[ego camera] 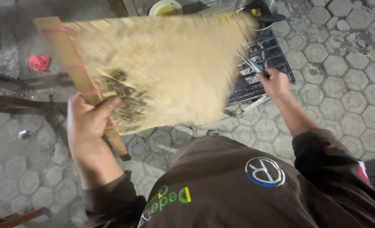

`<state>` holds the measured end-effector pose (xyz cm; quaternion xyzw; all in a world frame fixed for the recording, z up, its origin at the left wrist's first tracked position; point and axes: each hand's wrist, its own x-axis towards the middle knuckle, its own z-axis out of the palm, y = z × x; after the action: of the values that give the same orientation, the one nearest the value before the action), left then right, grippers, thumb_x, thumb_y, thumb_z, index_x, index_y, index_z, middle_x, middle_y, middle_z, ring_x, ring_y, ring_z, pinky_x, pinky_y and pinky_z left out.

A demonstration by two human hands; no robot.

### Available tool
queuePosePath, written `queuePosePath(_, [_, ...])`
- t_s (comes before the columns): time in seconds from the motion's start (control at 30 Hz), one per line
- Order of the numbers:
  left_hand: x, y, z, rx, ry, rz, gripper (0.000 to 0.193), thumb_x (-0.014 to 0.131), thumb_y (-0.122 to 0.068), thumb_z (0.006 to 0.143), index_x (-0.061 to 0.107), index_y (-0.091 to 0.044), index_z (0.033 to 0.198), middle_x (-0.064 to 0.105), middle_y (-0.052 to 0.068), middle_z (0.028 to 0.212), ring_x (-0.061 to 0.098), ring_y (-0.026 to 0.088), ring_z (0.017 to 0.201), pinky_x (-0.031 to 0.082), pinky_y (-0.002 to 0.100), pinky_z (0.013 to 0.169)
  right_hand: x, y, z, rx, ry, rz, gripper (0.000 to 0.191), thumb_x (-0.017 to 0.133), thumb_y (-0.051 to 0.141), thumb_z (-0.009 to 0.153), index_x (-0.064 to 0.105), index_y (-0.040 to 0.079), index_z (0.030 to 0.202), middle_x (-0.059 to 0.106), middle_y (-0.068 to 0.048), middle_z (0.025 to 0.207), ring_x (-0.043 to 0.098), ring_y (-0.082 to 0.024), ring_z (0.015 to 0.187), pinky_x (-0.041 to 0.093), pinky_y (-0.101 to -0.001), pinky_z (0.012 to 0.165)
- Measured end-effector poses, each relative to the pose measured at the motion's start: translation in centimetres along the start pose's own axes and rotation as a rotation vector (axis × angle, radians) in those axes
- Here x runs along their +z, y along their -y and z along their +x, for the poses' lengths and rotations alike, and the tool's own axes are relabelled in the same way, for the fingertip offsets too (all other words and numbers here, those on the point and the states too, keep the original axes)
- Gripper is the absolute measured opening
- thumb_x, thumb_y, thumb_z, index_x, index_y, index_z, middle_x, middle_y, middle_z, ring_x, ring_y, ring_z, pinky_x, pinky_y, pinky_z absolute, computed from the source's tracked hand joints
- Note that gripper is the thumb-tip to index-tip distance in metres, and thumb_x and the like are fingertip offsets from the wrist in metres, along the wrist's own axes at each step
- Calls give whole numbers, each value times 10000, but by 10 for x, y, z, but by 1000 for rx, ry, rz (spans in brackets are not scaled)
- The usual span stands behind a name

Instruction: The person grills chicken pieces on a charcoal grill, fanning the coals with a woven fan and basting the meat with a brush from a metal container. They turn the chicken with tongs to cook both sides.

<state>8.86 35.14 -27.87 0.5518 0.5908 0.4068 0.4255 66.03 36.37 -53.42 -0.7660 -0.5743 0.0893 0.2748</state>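
Observation:
My left hand (88, 126) grips the bamboo handle of a woven straw fan (166, 67). The fan is blurred and spreads across the middle of the view, hiding most of what lies under it. My right hand (274, 82) holds thin metal tongs (250, 65) over a dark grill (263, 63) at the upper right. The grill's left part is hidden behind the fan.
A pale bowl (165, 7) and a dark pan (259, 10) sit at the top beyond the grill. A red wad (39, 62) lies on the ground at left. Dark metal bars (10, 80) run along the left edge. Hexagonal paving stones (343, 63) cover the ground.

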Motion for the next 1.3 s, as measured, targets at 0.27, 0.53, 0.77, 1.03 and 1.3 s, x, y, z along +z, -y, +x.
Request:
queuePosePath(0.27, [13,-17,-2,103,-110,-27,174,806,-88,923,688,-23,1035,665,12,796,582,62,561,453,259,452,-88,62,8,-29,111,-197,472,763,507,920,775,144,1222,729,-212,995,696,-410,916,546,-496,794])
queuePosePath(0.53, [5,-1,12,182,-216,35,214,765,-42,964,737,5,1171,770,36,1016,696,82,827,568,244,747,-56,170,78,-443,274,-515,595,730,663,854,729,89,1014,731,-161,890,727,-374,812,576,-505,683])
queuePosePath(0.77, [0,0,-13,192,-92,-64,245,804,-56,937,721,5,1158,736,39,1026,666,106,878,537,276,801,-47,206,156,-783,434,-778,363,722,515,870,758,177,996,761,-124,903,739,-342,833,572,-489,686])
queuePosePath(1.03, [1,-1,-20,190,-34,32,183,814,-41,912,722,-13,1067,696,12,937,628,82,833,520,263,743,-61,231,167,-934,456,-860,238,711,376,844,754,207,1006,777,-60,886,748,-287,851,569,-486,680])
queuePosePath(1.3, [25,-33,-12,-60,-417,2,179,797,-70,869,695,-66,1016,734,-24,855,675,82,725,543,264,620,-135,159,155,-529,325,-779,439,597,579,1023,794,187,1015,768,-137,906,741,-332,861,563,-496,720])
